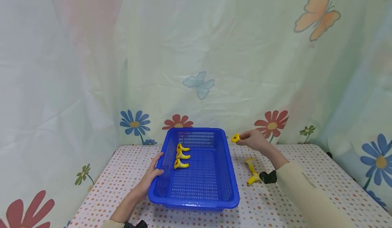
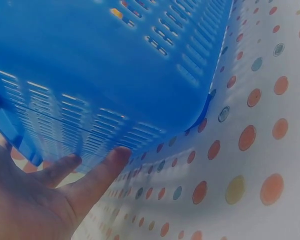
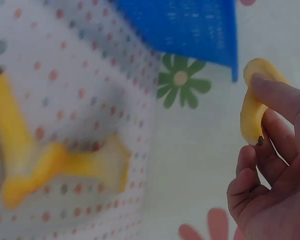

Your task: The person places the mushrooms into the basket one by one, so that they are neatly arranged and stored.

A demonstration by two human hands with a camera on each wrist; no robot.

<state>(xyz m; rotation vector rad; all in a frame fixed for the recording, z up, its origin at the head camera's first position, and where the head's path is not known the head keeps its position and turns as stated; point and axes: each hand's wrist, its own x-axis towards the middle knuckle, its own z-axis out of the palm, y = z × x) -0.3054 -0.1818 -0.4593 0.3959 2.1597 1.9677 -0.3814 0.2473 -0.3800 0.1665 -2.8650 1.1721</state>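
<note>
In my right hand (image 1: pixel 255 140) a yellow trumpet-shaped piece (image 1: pixel 235 138), like a chanterelle mushroom, is pinched between thumb and fingers, beyond the basket's right rim. Its dark-tipped narrow end points down in the right wrist view. My left hand (image 1: pixel 149 176) rests against the left side of a blue plastic basket (image 1: pixel 196 203). Straight, spread fingers (image 2: pixel 97 177) touch its slotted outer wall in the left wrist view. Inside the basket, three similar yellow pieces (image 1: pixel 182 156) lie in a column along the left, flared ends to the left.
Two more yellow pieces (image 1: pixel 252 178) lie on the table right of the basket, touching each other, beneath my right forearm. A dotted cloth (image 1: pixel 291 194) covers the table. Behind it hangs a curtain (image 1: pixel 232 68) printed with flowers and butterflies.
</note>
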